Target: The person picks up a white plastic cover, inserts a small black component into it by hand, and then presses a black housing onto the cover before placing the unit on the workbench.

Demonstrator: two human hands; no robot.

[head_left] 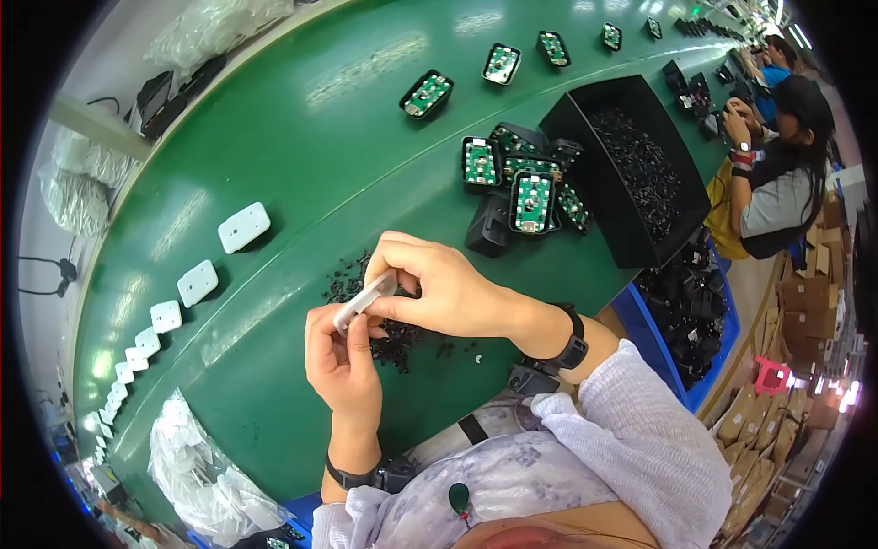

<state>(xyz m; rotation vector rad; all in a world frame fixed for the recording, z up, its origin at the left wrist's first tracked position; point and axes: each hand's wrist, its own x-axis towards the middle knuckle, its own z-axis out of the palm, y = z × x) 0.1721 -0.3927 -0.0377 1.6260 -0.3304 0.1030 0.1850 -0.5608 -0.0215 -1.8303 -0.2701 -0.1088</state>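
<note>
My left hand [343,368] and right hand [437,288] pinch white plastic cover [367,300]. More white covers [166,317] lined up; circuit boards [531,202] exposed in black housings [487,225], seemingly unfinished.

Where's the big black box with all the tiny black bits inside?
In the head view, the black box is toward the upper right on the green table, just right of the heaped circuit boards, beyond the person's right hand.
</note>
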